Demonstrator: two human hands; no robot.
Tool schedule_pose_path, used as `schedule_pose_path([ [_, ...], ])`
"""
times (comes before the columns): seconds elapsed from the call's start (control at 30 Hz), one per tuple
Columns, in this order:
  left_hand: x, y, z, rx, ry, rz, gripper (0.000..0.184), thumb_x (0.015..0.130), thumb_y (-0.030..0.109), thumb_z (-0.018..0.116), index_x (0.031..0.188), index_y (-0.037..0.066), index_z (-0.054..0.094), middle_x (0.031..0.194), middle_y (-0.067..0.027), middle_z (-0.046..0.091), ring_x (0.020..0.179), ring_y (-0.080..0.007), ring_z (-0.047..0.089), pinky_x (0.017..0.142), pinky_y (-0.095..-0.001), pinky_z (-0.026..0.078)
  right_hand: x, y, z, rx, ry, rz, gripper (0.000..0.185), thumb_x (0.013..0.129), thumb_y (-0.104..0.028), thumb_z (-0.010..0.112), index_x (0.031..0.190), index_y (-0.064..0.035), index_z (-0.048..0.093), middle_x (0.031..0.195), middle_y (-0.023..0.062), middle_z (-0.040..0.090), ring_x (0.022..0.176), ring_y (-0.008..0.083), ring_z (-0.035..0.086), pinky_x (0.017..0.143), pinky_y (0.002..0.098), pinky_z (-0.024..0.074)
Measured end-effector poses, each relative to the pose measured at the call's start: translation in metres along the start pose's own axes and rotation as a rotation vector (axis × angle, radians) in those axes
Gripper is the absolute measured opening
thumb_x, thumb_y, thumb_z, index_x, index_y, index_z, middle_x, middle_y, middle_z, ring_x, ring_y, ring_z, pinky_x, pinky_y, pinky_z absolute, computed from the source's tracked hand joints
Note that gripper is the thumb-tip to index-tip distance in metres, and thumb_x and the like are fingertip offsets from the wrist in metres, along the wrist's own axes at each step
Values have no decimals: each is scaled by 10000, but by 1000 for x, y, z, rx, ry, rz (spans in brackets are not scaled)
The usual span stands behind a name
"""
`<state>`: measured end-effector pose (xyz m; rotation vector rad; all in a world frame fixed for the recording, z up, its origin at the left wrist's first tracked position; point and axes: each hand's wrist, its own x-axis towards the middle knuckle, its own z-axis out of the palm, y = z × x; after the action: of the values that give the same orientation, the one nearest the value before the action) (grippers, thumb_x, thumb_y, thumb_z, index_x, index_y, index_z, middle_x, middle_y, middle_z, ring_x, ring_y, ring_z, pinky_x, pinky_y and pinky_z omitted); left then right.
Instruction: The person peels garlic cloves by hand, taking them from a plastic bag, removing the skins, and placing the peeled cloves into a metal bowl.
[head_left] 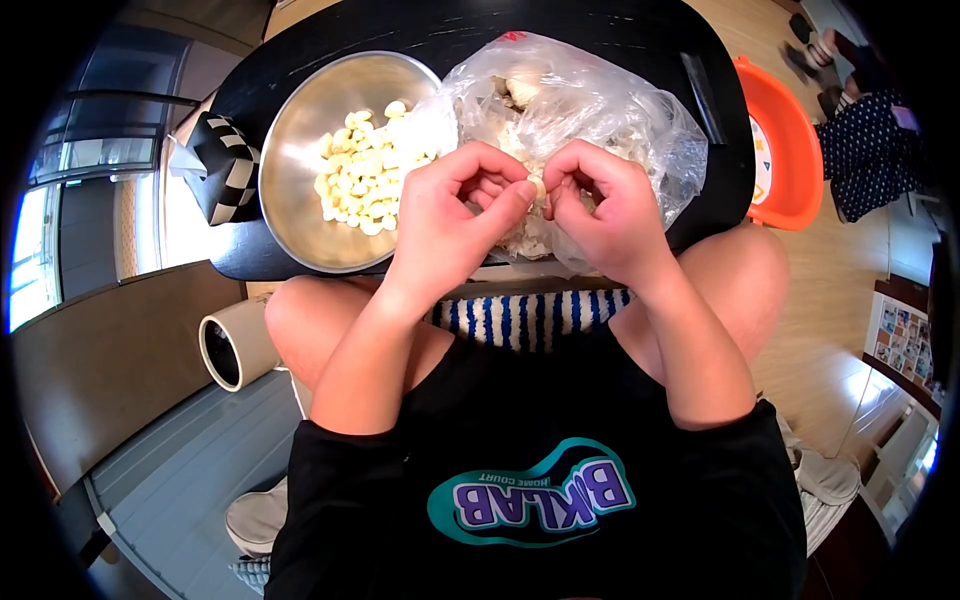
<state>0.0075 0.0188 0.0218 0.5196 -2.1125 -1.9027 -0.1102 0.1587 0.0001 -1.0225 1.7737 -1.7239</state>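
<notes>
A small pale garlic clove [538,188] is pinched between the fingertips of my left hand [450,215]. My right hand [615,205] is closed too, its thumb and forefinger meeting at the clove's other side. Both hands hover over a clear plastic bag [640,130], which holds garlic bulbs [520,92] and papery skins. To the left of my hands, a wide steel bowl [290,190] contains many peeled garlic cloves [360,175]. Part of the bag lies over the bowl's right rim.
Everything rests on a black table [350,28]. A checkered tissue box [222,165] stands left of the bowl, and a dark strip-like object [702,98] lies at the right. Beyond the right edge are an orange tub [810,165] and a person in dotted clothing [870,150].
</notes>
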Motion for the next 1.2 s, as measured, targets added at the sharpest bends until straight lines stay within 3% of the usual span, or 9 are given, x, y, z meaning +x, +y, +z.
schedule_pose_path([
  [0.2,0,3,-1,-6,9,1,80,898,5,692,959,-14,644,798,9,642,718,-32,581,659,-178,459,0,-4,-1,96,-38,16,60,807,15,632,854,-16,612,704,13,603,633,83,539,610,232,454],
  [0.37,1,3,0,-14,19,3,85,886,2,704,949,-11,648,803,19,635,719,-22,555,661,-175,448,1,-8,-2,-39,-41,-26,65,826,-35,671,862,-17,619,703,12,608,630,79,538,611,231,458],
  [0.53,2,0,1,9,43,34,73,863,11,721,909,-12,668,742,16,655,650,-4,546,608,-164,456,1,-6,-2,-37,-36,-27,46,832,-26,660,855,-14,623,683,11,606,608,72,535,594,225,459],
  [0.63,1,3,0,15,9,-20,88,879,3,715,941,-9,655,809,27,636,726,-16,535,671,-172,441,1,-6,-1,-26,-37,-29,33,834,-17,652,847,-10,623,672,12,606,596,68,537,583,223,459],
  [0.73,1,1,2,6,42,36,67,862,6,718,903,-14,669,735,9,660,639,-7,550,601,-164,458,1,-6,-2,-21,-38,-29,22,834,-9,644,844,-8,624,668,16,607,592,70,542,580,224,460],
  [1.2,2,0,0,25,56,50,72,852,9,725,898,-9,673,748,7,664,661,-12,551,612,-174,464,1,-12,-3,-31,-47,-40,33,833,-9,652,857,-15,629,694,24,611,626,78,544,611,225,460],
])
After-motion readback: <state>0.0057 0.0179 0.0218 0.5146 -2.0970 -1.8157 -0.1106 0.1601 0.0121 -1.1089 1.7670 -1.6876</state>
